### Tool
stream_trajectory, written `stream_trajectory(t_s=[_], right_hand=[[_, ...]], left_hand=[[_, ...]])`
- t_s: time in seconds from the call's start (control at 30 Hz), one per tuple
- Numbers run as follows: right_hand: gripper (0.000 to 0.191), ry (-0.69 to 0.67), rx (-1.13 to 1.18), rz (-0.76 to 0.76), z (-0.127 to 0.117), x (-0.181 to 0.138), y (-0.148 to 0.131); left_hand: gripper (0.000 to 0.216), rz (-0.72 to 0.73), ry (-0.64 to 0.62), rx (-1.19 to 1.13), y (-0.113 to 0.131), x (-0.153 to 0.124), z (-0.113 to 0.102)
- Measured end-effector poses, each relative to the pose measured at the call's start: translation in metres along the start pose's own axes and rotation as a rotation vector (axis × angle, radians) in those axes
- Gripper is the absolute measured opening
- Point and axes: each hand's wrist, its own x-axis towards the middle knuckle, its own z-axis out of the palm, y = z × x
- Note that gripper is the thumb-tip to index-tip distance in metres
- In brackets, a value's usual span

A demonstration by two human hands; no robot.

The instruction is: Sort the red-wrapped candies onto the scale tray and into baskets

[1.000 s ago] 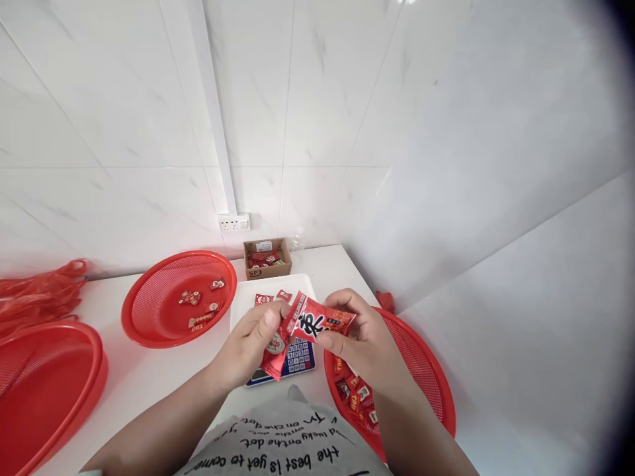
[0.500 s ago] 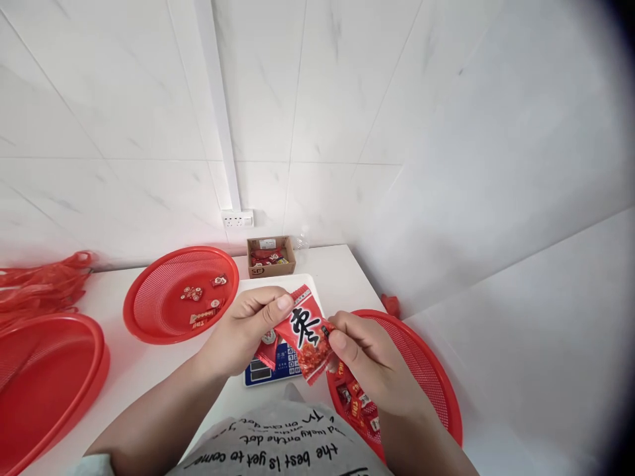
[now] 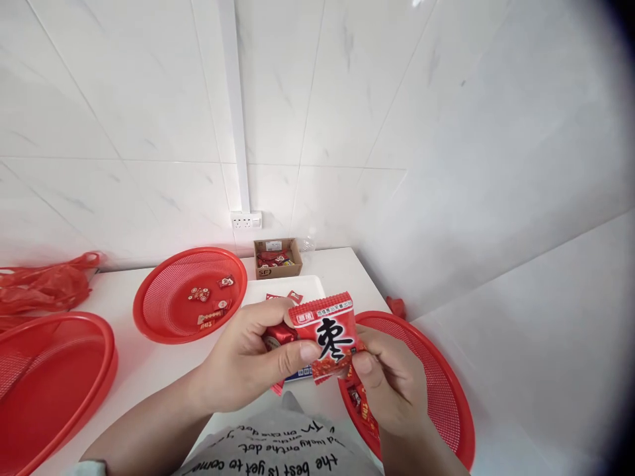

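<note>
Between my two hands is a red snack packet (image 3: 333, 324) with a large black character on its front, held upright and facing me. My left hand (image 3: 243, 360) pinches its left side with the thumb across the front. A second shiny red packet (image 3: 278, 336) is tucked in the fingers of that hand. At the packet's right edge, my right hand (image 3: 399, 377) grips with thumb and fingers. Below and behind the hands lies a white and blue weighing scale (image 3: 310, 284), partly covered, with small red packets on its tray.
A red mesh basket (image 3: 449, 396) with several packets stands at the right, and another basket (image 3: 163, 277) holds a few at the back. A red basin (image 3: 106, 357) sits at the left, near red plastic bags (image 3: 49, 284). A small cardboard box (image 3: 280, 270) stands by the wall.
Both hands have turned the packet more upright and moved it slightly to the right. My left thumb has slid down over its front. The view has shifted a little.
</note>
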Motion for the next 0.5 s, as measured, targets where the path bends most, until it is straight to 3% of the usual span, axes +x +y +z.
stream_trajectory(t_s=[0.27, 0.5], right_hand=[[0.032, -0.022, -0.056, -0.007, -0.016, 0.008, -0.007], [0.031, -0.062, 0.000, 0.008, -0.028, -0.006, 0.010]], left_hand=[[0.023, 0.029, 0.007, 0.038, 0.011, 0.012, 0.012], [0.027, 0.037, 0.003, 0.083, -0.005, 0.011, 0.024]])
